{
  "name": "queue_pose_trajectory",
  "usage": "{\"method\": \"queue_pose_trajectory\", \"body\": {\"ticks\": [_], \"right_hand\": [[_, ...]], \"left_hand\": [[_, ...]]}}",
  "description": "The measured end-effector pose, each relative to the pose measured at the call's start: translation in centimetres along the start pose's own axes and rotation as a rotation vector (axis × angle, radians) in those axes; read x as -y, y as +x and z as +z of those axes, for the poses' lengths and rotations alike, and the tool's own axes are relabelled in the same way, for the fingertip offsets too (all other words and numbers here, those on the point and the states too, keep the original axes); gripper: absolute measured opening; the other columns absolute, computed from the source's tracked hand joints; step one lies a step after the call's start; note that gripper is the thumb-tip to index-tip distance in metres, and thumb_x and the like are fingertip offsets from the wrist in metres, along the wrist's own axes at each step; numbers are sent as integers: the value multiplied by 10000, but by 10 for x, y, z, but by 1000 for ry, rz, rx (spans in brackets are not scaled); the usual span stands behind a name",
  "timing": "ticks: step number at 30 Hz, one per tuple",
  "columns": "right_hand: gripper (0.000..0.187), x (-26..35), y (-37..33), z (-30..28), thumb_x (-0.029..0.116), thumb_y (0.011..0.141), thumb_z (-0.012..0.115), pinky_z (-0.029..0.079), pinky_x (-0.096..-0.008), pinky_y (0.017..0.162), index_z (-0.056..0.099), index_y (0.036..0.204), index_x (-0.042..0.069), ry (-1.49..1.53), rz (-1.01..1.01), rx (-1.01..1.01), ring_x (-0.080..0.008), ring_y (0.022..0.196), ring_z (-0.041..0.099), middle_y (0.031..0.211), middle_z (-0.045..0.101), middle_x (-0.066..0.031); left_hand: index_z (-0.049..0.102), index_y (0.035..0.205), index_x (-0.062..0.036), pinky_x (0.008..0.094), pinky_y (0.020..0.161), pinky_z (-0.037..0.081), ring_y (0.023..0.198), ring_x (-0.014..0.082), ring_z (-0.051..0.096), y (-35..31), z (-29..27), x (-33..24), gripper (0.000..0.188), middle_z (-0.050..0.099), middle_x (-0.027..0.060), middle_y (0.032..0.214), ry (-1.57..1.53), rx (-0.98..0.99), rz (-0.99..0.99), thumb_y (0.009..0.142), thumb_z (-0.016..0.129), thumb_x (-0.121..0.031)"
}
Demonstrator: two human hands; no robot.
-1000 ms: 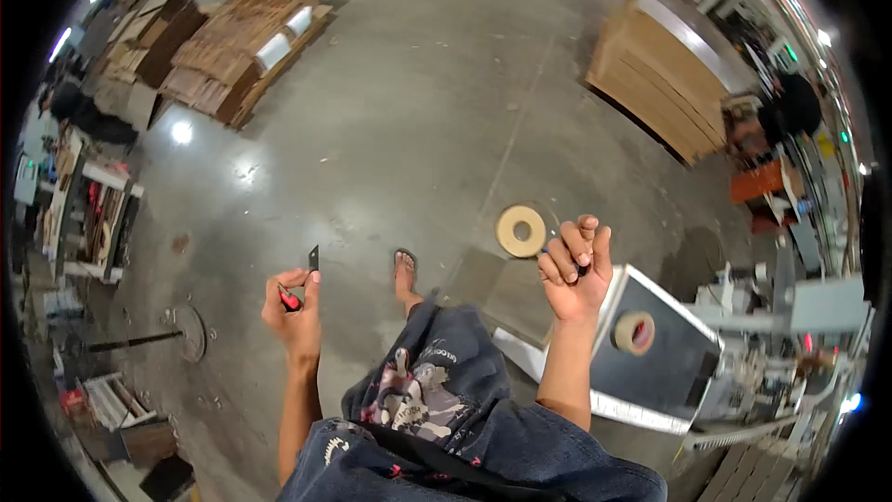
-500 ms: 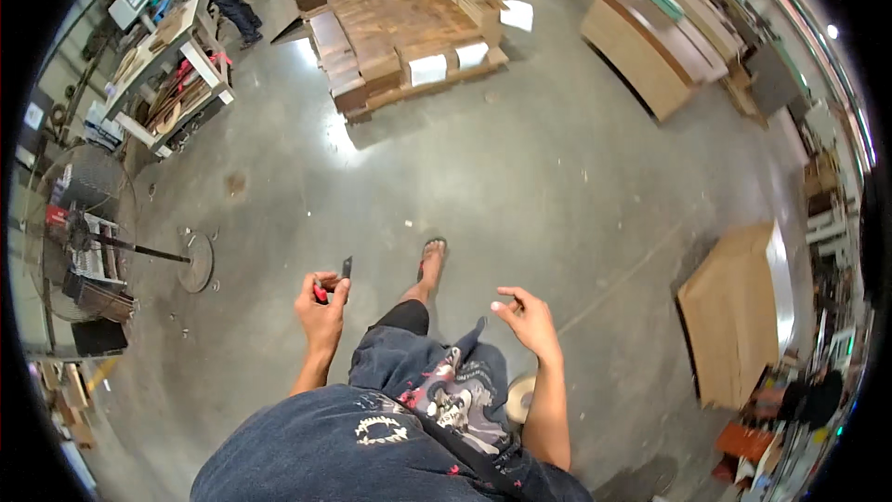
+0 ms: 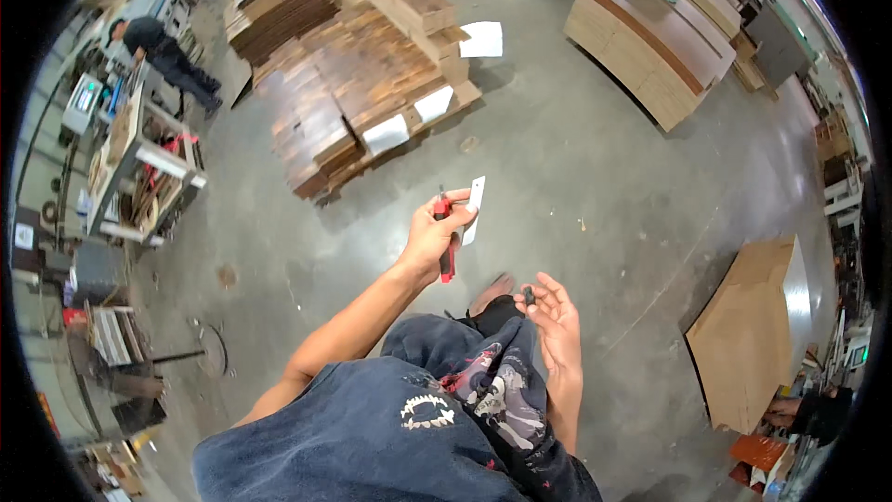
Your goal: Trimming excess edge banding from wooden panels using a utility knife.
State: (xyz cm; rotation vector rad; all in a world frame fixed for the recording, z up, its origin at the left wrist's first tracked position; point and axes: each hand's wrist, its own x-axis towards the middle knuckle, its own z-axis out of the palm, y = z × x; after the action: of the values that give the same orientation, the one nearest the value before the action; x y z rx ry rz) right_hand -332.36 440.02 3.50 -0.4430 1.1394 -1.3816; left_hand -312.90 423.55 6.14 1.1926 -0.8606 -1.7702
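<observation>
Left hand (image 3: 429, 244) has swung forward and to the right since the earlier frame, nearer the right hand (image 3: 557, 323), which has shifted only slightly. I see the left fingers closed round a red-and-black tool (image 3: 447, 266), with a flat strip (image 3: 478, 195) pinched by the thumb, just right of the tool; it looked dark before and now shows pale. Those fingers cover the tool's middle, so I cannot tell whether the strip touches it. My right fingers are narrow, thumb and forefinger about a small dark piece (image 3: 529, 296), too small for me to identify. Just left of them, a foot (image 3: 491, 292) is blurred and partly covered by dark cloth (image 3: 496, 316). Well beyond the left fingers sits a stack of brown boards (image 3: 358, 74); farther left, a table (image 3: 170, 165) bends toward the view's rim.
</observation>
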Motion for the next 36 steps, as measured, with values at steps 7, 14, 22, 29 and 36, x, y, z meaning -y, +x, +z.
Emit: {"method": "queue_pose_trajectory", "body": {"ticks": [7,14,22,29,36], "right_hand": [[454,118,212,-25,-86,863,665,592,-339,862,540,1298,-55,-34,-36,61,-253,1010,689,1106,670,-138],[397,253,436,-31,-22,871,702,597,-328,834,586,1245,-90,-204,44,289,-249,948,709,1058,668,-139],[340,355,688,-17,8,904,669,610,-339,804,603,1223,-88,-243,330,404,-255,870,723,1063,686,-162],[305,467,866,9,9,933,629,623,-324,798,596,1216,-102,-106,307,398,-247,890,723,1057,690,-170],[326,531,1077,33,1,927,624,628,-315,799,582,1228,-118,-115,381,480,-248,897,724,1070,687,-172]], "left_hand": [[659,1153,-24,209,546,403,629,33,502,180,112,-42,285,619,-46,809,164,40,28,899,728,-133],[672,1140,-38,285,679,492,762,110,584,334,174,-108,295,652,7,865,513,2,466,859,750,-83],[723,1032,-116,285,589,493,759,174,639,587,223,-184,325,700,-2,859,1142,14,1339,710,764,-100],[729,1001,-130,237,565,439,786,132,644,795,278,-292,220,723,-24,933,1206,249,1722,794,668,-178],[700,962,-144,225,552,363,804,115,646,987,315,-378,131,737,-22,962,1281,343,1881,838,659,-142]]}}
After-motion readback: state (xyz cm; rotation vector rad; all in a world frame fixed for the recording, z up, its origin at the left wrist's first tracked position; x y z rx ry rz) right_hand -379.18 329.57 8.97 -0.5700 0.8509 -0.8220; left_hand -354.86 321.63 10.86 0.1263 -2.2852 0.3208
